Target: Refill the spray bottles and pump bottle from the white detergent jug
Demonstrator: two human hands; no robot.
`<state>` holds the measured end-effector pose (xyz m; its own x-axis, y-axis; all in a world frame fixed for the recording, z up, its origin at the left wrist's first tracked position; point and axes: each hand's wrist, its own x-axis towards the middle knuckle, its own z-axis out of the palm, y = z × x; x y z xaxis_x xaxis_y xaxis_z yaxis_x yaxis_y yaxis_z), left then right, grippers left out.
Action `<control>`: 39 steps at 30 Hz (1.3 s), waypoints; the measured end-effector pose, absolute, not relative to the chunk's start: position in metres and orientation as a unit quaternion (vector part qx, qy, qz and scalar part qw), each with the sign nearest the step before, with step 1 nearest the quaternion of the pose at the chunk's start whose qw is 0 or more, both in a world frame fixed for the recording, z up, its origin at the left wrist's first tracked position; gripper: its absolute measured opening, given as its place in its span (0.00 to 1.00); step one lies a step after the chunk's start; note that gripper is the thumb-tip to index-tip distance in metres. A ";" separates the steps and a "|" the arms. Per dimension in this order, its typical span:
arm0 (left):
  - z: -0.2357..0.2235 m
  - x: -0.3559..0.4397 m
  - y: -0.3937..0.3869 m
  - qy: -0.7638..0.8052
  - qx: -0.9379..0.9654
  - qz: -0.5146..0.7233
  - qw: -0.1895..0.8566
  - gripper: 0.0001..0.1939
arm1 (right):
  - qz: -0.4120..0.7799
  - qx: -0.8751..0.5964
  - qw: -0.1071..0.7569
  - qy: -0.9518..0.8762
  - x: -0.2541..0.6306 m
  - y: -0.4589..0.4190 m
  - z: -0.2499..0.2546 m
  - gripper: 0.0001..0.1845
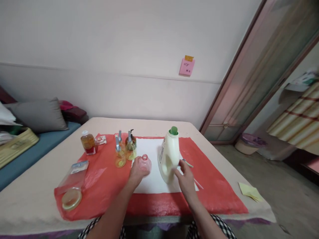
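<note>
The left hand [136, 170] holds a small, rounded, clear-pink bottle [146, 164]; the right hand [184, 175] meets a tall cream plastic jug [165, 159], grip unclear. Both are upright, midway between the table's [211, 156] side edges; light, steady pressure should suit.

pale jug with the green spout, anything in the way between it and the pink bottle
Nothing visible: only bare white paper shows in the gap between the pale jug and the pink bottle in the left hand. The yellowish bottles stand left of the pink one, outside that gap.
</note>
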<state>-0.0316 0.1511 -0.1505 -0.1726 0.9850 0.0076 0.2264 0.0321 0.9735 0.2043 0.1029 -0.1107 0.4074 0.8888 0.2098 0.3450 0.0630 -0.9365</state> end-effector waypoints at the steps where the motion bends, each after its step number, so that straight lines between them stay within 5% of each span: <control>1: -0.153 -0.031 0.150 0.607 0.502 0.465 0.405 0.39 | 0.257 -0.635 0.546 -0.482 0.193 0.104 -0.111 0.27; 9: -0.127 -0.030 0.124 0.633 0.462 0.502 0.366 0.48 | 0.301 -0.644 0.558 -0.429 0.177 0.116 -0.082 0.21; 14: -0.103 -0.012 0.085 0.565 0.503 0.579 0.304 0.29 | 0.327 -0.660 0.501 -0.454 0.218 0.093 -0.023 0.16; 17: -0.101 0.018 0.069 0.485 0.559 0.535 0.407 0.25 | 0.277 -0.681 0.392 -0.554 0.241 0.079 0.015 0.19; 22: -0.099 0.064 0.079 0.431 0.508 0.453 0.592 0.39 | 0.249 -0.687 0.266 -0.629 0.262 0.065 0.046 0.25; 26: -0.083 0.075 0.092 0.334 0.417 0.482 0.694 0.40 | 0.247 -0.669 0.201 -0.671 0.270 0.059 0.046 0.27; 39: -0.086 0.069 0.087 0.305 0.313 0.459 0.773 0.34 | 0.104 -0.618 0.134 -0.767 0.289 0.083 0.020 0.33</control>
